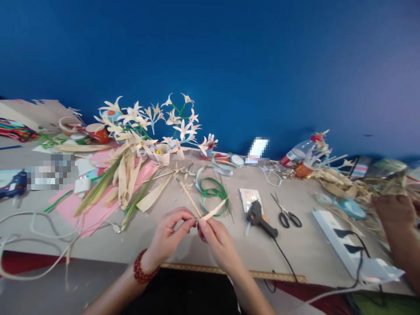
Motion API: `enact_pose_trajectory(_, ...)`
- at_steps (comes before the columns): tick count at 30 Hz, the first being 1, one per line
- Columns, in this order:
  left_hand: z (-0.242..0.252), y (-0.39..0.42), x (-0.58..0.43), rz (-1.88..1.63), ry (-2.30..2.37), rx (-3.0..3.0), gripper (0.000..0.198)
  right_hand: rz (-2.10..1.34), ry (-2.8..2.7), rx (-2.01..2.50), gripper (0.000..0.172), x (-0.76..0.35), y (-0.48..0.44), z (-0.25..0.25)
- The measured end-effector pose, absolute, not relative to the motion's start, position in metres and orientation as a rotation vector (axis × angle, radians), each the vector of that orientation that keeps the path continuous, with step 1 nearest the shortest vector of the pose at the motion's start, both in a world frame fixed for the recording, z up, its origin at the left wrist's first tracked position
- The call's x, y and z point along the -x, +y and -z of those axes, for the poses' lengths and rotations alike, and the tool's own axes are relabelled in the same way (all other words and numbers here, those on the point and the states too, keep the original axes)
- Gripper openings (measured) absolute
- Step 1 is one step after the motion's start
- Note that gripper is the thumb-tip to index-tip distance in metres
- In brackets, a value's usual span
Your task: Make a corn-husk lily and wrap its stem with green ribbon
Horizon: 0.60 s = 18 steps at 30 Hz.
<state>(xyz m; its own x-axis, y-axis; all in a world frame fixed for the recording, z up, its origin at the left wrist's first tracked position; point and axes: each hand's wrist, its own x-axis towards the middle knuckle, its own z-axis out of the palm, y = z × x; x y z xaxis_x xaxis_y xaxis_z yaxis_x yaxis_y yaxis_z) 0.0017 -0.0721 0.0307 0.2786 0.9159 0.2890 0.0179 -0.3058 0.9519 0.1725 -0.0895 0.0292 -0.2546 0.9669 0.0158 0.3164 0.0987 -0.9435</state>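
Note:
My left hand (175, 229) pinches the joined base of two narrow pale corn husk petals (190, 199), with thumb and forefinger closed. A red bead bracelet circles that wrist. Against it, my right hand (218, 243) is closed too, its thumb and fingers on the lower end of the other husk petal (215, 209), which points up and right. The petals spread in a V above my fingertips. Whatever lies between the fingertips is mostly hidden. Just beyond my hands lies a loose coil of green ribbon (204, 202), with thin wires beside it.
Right of my hands lie a black glue gun (260, 218), scissors (285, 213) and a white power strip (341, 245). Husk flowers (134, 113) stand behind, with loose husks (126, 179) on the left. Another person's hand (393, 214) is at the far right. A ruler (262, 274) edges the table.

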Motion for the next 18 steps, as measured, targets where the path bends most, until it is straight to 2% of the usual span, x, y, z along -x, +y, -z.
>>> enact_pose_trajectory(5,-0.028,-0.073,-0.007,-1.337,0.86,-1.672,0.012,-1.087,-1.762,1.305,0.043,-0.167,-0.089,-0.033)
enact_pose_trajectory(11,-0.021,-0.076,-0.009,-1.338,0.883,-1.486,0.012,-1.161,-1.681,1.227,0.045,-0.163,-0.091,-0.036)
enact_pose_trajectory(18,-0.011,-0.077,-0.011,-1.334,0.749,-1.26,0.011,-1.683,-1.273,1.002,0.048,-0.16,-0.092,-0.039)
